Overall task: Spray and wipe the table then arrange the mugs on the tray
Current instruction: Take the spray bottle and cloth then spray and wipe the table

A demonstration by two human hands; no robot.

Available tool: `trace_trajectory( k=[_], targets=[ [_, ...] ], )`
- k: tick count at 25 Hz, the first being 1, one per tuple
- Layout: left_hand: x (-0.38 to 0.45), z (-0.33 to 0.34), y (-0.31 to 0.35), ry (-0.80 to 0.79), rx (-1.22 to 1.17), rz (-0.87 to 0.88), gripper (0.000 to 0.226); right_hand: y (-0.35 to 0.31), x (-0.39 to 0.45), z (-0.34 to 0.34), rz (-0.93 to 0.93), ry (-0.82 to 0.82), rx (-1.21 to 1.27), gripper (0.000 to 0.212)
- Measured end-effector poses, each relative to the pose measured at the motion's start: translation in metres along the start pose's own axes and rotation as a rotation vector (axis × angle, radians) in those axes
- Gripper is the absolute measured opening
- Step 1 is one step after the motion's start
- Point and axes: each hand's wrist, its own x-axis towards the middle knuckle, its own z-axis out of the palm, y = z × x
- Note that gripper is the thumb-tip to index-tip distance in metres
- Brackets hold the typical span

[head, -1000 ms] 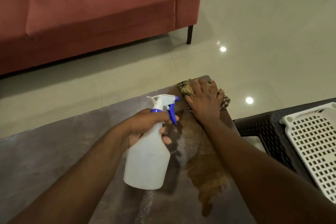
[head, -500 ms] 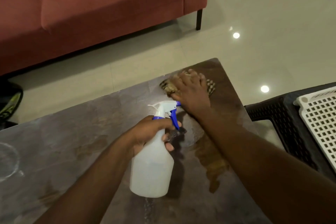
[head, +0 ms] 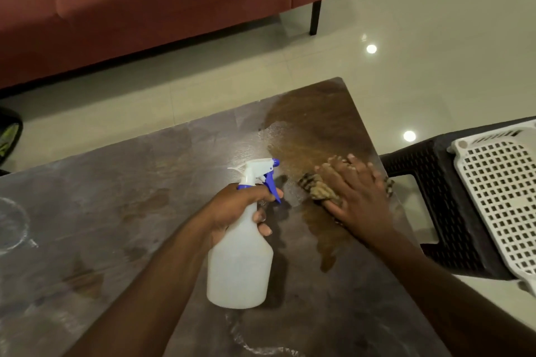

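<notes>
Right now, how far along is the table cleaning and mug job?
Early. Done: a wet wiped patch on the table at its far right corner. In hand: the right hand presses the cloth flat; the left hand holds the spray bottle. Left: the dusty left side, and mugs onto the white tray; no mugs clearly visible.

left hand: curled in a grip | right hand: flat, palm down, fingers spread

Most of the cloth was hidden under the fingers of the right hand. The white tray, right of those fingers, was cut off.
</notes>
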Motion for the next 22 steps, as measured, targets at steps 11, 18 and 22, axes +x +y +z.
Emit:
trace_trajectory(
  k=[11,18,22],
  targets=[
    [-0.028,0.074,-0.041,0.082,0.438,0.042,0.012,-0.013,-0.117,-0.041,0.550,-0.077,-0.036,0.061],
    [-0.055,0.101,-0.060,0.059,0.525,0.015,0.020,-0.019,-0.215,-0.058,0.126,-0.077,0.002,0.063],
    [-0.058,0.119,-0.079,0.013,0.574,0.020,0.020,-0.039,-0.192,-0.055,0.607,-0.034,-0.011,0.061]
  ],
)
